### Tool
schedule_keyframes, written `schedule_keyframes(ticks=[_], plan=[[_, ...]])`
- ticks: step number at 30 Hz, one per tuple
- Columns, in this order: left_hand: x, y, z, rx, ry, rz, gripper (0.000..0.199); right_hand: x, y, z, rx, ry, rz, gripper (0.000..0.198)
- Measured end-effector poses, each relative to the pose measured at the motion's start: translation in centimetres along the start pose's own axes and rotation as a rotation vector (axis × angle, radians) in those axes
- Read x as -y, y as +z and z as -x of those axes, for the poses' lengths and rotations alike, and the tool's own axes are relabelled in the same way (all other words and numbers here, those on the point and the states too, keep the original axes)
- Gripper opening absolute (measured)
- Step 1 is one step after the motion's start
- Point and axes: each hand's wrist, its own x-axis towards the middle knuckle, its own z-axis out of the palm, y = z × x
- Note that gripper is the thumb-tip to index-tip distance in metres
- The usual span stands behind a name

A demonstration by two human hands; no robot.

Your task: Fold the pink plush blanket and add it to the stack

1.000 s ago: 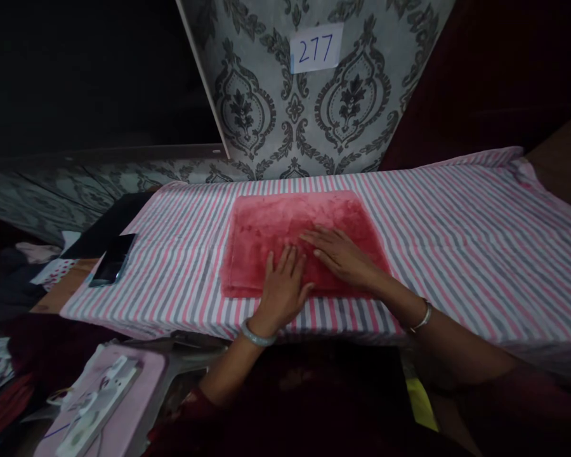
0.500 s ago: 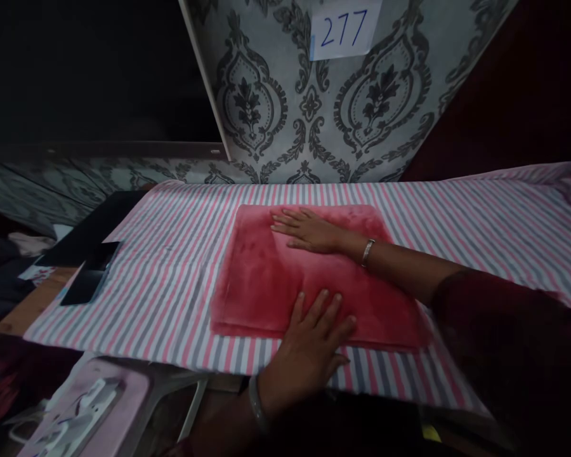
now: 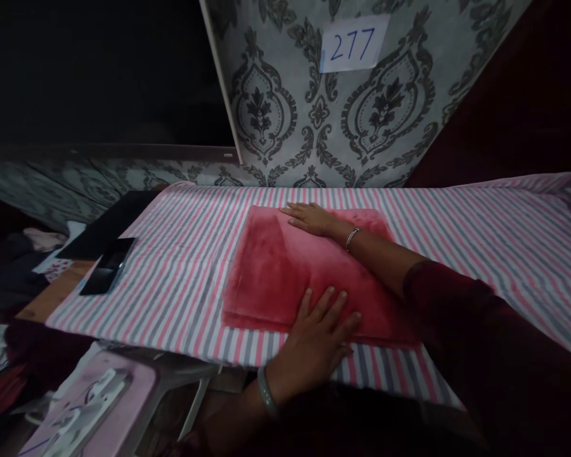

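Flat on the striped cloth, roughly midway along the covered table, lies the folded red fabric, a plush-looking piece with its layered edge turned toward the person. Both of the person's hands rest on it, palms down. The right hand reaches across to the far part of the fabric, its fingers extended and pointing leftward, nearly together, laid along the surface and gripping nothing. The left hand sits at the near edge, fingers spread apart and straight, their tips on the fabric; it too has hold of nothing, and part of the palm overhangs the front edge of the fabric. Between the hands a paler, pinkish area runs across the pile, while the left part looks deeper red. A bangle circles the left wrist and a thin bracelet the right, below a dark maroon sleeve. Well apart to the left, a dark phone lies at the striped cloth's side edge. Lower left, a white power strip rests on a pink surface. Behind the table, a paper marked 277 is fixed to the patterned wall, right of a large dark screen.
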Motion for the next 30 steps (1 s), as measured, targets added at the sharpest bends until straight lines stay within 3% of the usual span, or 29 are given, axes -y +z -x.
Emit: schedule_keyframes(ticks=[3,6,9,13,17,23,27,30], plan=[[0.0,-0.9,0.5,-0.059,0.003,-0.01,0.058,1.4,-1.0,0.7,-0.068,-0.028,0.024,0.059],[0.6,-2.3,1.6,-0.173,-0.112,-0.053,0.049,4.6,-1.2,2.6,-0.105,-0.268,0.014,0.058],[1.8,-3.2,3.1,-0.267,-0.332,-0.117,0.048,8.4,-0.2,4.9,-0.027,-0.54,-0.013,0.055],[3.0,-2.2,4.8,-0.242,-0.416,-0.166,0.065,10.4,1.5,5.0,0.073,-0.649,-0.029,0.053],[3.2,-0.8,5.6,-0.212,-0.403,-0.166,0.074,8.8,1.9,0.7,0.068,-0.592,-0.012,0.063],[3.4,-0.1,5.7,-0.223,-0.401,-0.171,0.075,6.1,2.2,-6.6,0.103,-0.303,-0.094,0.061],[3.5,0.5,5.7,-0.246,-0.417,-0.174,0.078,5.1,2.9,-8.9,0.114,-0.114,-0.194,0.062],[3.5,0.7,5.7,-0.246,-0.424,-0.177,0.078,4.8,3.2,-9.4,0.095,-0.084,-0.212,0.063]])
